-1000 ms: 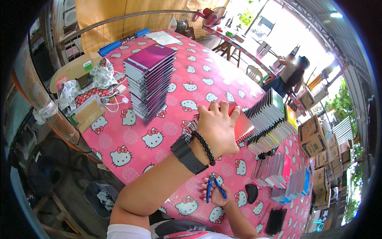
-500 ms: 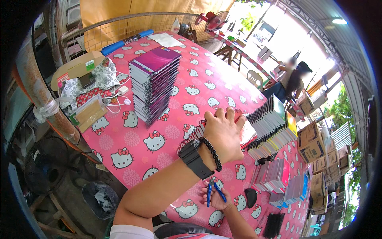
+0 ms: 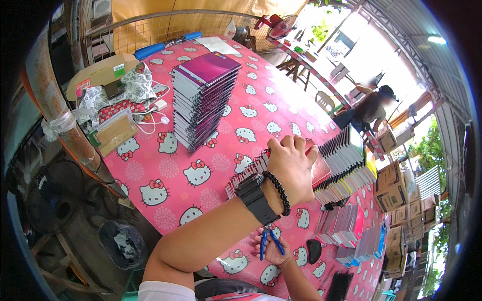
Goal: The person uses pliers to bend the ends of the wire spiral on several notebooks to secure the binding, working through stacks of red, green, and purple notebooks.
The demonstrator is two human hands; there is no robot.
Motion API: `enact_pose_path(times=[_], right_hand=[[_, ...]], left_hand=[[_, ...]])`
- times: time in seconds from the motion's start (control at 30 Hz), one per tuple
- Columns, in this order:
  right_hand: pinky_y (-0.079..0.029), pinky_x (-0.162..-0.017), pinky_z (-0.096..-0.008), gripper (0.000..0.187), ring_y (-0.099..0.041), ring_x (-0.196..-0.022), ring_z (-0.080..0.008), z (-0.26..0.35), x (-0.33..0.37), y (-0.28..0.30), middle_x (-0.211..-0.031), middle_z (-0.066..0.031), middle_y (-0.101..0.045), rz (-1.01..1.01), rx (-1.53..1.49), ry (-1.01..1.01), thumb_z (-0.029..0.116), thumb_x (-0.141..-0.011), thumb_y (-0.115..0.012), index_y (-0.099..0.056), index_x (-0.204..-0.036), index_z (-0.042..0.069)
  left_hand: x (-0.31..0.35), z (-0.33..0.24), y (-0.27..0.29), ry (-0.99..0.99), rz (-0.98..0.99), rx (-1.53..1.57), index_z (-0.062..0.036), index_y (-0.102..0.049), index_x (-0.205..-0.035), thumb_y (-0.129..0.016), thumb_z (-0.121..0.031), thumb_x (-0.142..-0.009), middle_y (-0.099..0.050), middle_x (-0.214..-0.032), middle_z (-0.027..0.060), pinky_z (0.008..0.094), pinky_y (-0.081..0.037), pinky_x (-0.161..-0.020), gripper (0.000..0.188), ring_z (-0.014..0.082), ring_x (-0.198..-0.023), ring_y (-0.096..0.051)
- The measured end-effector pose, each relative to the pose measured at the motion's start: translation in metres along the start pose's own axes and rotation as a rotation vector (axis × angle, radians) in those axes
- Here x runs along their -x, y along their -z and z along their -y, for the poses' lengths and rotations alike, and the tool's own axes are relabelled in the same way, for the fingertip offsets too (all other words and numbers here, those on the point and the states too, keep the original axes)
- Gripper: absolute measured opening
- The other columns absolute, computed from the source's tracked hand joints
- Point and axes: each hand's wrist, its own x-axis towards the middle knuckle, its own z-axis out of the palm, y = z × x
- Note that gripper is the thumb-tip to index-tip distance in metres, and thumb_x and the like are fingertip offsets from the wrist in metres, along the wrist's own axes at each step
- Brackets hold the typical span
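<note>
My left hand (image 3: 291, 170), with a black watch and beaded bracelet at the wrist, reaches over a stack of red spiral notebooks (image 3: 321, 170). Its bent fingers grip the top notebook from above; the palm hides much of the cover. Lower down, near the table edge, my right hand (image 3: 276, 255) holds blue-handled pliers (image 3: 264, 246), palm up, their jaws partly hidden behind my left forearm. Beside the red stack stand notebooks with black spirals (image 3: 346, 148) and yellow-edged ones (image 3: 341, 183). A tall stack of purple spiral notebooks (image 3: 208, 67) rises at the far left.
Pink and blue notebook stacks (image 3: 341, 226) stand at right, near a black oval object (image 3: 314, 251) and a bundle of black spirals (image 3: 340, 286). Pouches and cables (image 3: 130, 98) lie at left by a rusty post (image 3: 65, 120). Another person (image 3: 369, 110) is at the back right.
My left hand has shifted slightly right over the red notebooks, and more red cover shows beside its fingers. My right hand keeps the pliers in nearly the same place. The view has tilted a little.
</note>
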Motion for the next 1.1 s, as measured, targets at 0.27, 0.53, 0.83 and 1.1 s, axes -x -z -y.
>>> enact_pose_path(times=[0.27,0.53,0.83,1.1], right_hand=[[-0.039,-0.096,-0.0503,0.079,-0.052,-0.11,-0.0308,0.0,0.001,0.001,-0.136,-0.0179,-0.04,-0.007,-0.033,-0.002,0.044,-0.079,-0.062,-0.026,-0.141,0.011],[-0.039,-0.096,-0.0509,0.08,-0.053,-0.109,-0.0309,0.001,-0.001,0.0,-0.135,-0.0173,-0.042,-0.011,-0.022,-0.011,0.045,-0.079,-0.062,-0.026,-0.142,0.011],[-0.037,-0.098,-0.0504,0.08,-0.051,-0.112,-0.0303,-0.002,0.002,0.0,-0.138,-0.0168,-0.039,0.007,-0.018,-0.006,0.045,-0.081,-0.06,-0.022,-0.144,0.011],[-0.037,-0.1,-0.0478,0.073,-0.048,-0.118,-0.0274,-0.001,-0.005,0.007,-0.142,-0.016,-0.035,0.143,-0.026,-0.002,0.038,-0.087,-0.054,-0.02,-0.145,0.01]], left_hand=[[-0.001,0.001,-0.008,-0.032,-0.068,0.011,-0.0136,-0.039,-0.135,-0.066,-0.052,-0.066,-0.042,-0.131,0.0129,0.0449,-0.038,-0.088,0.083,0.0279,-0.116,-0.046],[0.003,0.006,-0.009,-0.08,-0.119,0.059,-0.0111,-0.042,-0.133,-0.055,-0.06,-0.077,-0.041,-0.136,0.0149,0.0488,-0.036,-0.094,0.076,0.029,-0.121,-0.043],[0.003,0.003,-0.012,-0.079,-0.195,0.074,-0.0122,-0.045,-0.131,-0.054,-0.058,-0.079,-0.046,-0.131,0.0156,0.0468,-0.038,-0.09,0.07,0.0284,-0.116,-0.048],[-0.001,0.007,-0.009,-0.165,-0.238,-0.046,-0.0146,-0.044,-0.132,-0.052,-0.058,-0.08,-0.046,-0.13,0.0165,0.0459,-0.042,-0.087,0.068,0.0308,-0.109,-0.052]])
